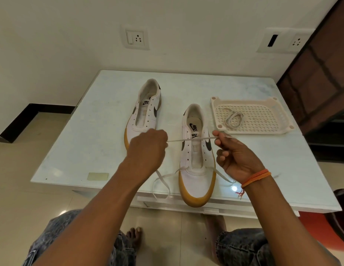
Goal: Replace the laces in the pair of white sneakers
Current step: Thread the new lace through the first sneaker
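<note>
- A plain pale wall carries two socket plates, and below it stands one glossy white table (102, 116) with a smooth, faintly mottled top; the floor is beige tile.
- Two white low-top sneakers with gum-coloured rubber toes and dark swoosh marks lie on the table, toes toward the person.
- The near sneaker (196, 169) sits at the table's front edge, its toe slightly overhanging; the far sneaker (146, 110) lies behind and to the left of it, unlaced, its rows of eyelets bare.
- One flat white lace (194, 139) is threaded through the near sneaker's lowest eyelets; its ends run out on either side and one span is stretched taut across the tongue between the two hands.
- The left hand (148, 148), left of the near sneaker, has its fingers curled round the lace, knuckles up.
- The right hand (238, 156), right of the near sneaker, pinches the lace between thumb and forefinger, the other fingers curled loosely; an orange thread band (256, 177) circles its wrist.
- One cream plastic tray (263, 104) with a perforated grid floor sits behind and to the right of the near sneaker, holding one coiled lace (233, 120).
</note>
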{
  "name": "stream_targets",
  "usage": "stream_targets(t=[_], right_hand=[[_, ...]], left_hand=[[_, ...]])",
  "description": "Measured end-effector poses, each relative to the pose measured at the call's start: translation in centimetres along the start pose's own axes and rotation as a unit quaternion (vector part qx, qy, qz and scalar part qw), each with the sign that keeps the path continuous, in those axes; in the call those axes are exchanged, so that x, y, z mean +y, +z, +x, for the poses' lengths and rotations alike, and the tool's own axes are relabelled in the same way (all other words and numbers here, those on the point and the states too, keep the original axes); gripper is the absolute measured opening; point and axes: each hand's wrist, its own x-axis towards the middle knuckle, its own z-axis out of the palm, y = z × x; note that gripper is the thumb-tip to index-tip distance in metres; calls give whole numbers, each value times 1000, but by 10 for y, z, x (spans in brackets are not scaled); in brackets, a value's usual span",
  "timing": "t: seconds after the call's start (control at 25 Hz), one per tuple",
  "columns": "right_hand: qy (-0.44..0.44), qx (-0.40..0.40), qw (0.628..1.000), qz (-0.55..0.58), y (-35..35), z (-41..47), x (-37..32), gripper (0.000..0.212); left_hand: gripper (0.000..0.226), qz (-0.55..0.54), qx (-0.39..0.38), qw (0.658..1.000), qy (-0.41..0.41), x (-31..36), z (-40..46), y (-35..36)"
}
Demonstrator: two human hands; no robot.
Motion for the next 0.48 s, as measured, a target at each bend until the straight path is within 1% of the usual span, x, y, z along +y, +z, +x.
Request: stream_targets(t=[0.12,0.24,0.28,0.36,0.44,0.48], right_hand=[[-24,18,1000,-5,-7,-1,-8,26],[-44,33,998,-22,-9,-1,-10,29],[-51,47,997,-13,-10,0,-11,27],[-64,92,994,9,-17,2,-14,17],[-60,133,989,18,-24,4,-15,10],[-54,139,989,15,-26,4,-14,9]], left_hand=[[20,-14,60,997,-34,-15,7,-3],[23,-35,87,995,-41,-27,15,-4],[23,-48,100,992,-52,-32,17,-5],[25,-75,151,982,-84,-47,21,-10],[32,-105,208,965,-117,-64,22,-18],[39,-124,225,957,-132,-71,21,-20]])
